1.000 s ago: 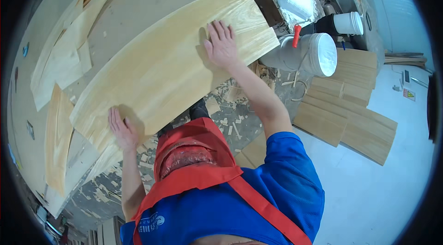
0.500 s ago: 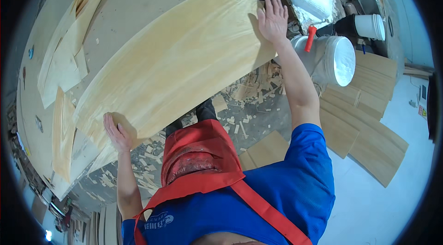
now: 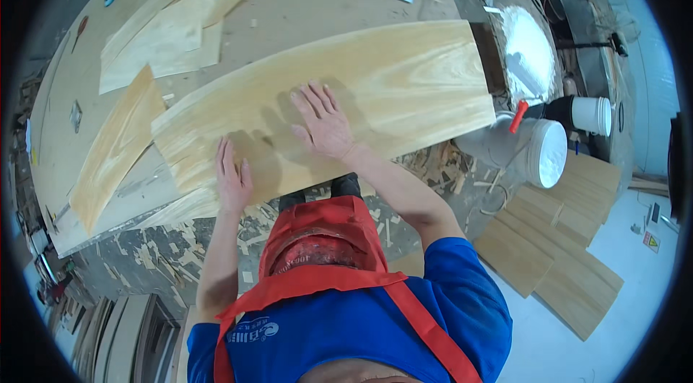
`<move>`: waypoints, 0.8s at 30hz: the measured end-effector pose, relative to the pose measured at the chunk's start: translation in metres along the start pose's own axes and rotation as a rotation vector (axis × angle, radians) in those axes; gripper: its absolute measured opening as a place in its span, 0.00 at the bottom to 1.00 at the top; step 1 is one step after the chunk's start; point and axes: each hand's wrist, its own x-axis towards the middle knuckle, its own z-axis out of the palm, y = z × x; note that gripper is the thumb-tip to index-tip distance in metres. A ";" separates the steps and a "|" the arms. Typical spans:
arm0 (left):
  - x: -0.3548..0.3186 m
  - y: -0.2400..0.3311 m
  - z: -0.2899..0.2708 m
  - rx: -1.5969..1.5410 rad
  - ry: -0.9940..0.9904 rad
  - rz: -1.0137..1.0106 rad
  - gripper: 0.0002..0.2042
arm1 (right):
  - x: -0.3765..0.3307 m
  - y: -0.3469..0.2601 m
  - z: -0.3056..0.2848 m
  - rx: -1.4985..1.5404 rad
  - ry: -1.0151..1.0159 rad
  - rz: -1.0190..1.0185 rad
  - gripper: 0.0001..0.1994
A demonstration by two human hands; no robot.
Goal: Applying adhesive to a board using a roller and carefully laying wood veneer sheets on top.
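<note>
A long pale yellow wood veneer sheet [image 3: 390, 87] lies across the workbench [image 3: 303, 7], its near edge hanging over the bench front. My left hand [image 3: 231, 179] lies flat on the sheet near its lower left edge, fingers together and extended. My right hand [image 3: 323, 122] presses flat on the middle of the sheet, fingers spread. Neither hand grips anything. I wear a blue shirt and a red apron [image 3: 325, 253].
More veneer strips [image 3: 115, 148] and sheets [image 3: 166, 40] lie on the bench to the left. A white bucket [image 3: 538, 152] with a red-handled tool stands at the right. Wood panels [image 3: 556, 253] lie on the floor; scraps litter the floor below the bench.
Both hands have moved from the sheet's far ends toward its middle. The right hand came left from the right end, the left hand came right and up onto the sheet.
</note>
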 end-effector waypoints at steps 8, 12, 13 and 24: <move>-0.106 -0.008 -0.093 0.108 0.146 -0.335 0.29 | 0.152 0.168 -0.015 -0.323 0.059 0.121 0.35; -0.179 0.003 -0.080 0.277 0.195 -0.667 0.28 | 0.211 0.267 -0.008 -0.487 -0.189 0.274 0.28; -0.194 0.008 -0.076 0.285 0.204 -0.701 0.27 | 0.217 0.276 -0.015 -0.544 -0.282 0.267 0.23; -0.103 0.018 -0.058 -0.050 0.073 -0.458 0.26 | 0.151 0.221 -0.173 -0.422 0.035 0.212 0.13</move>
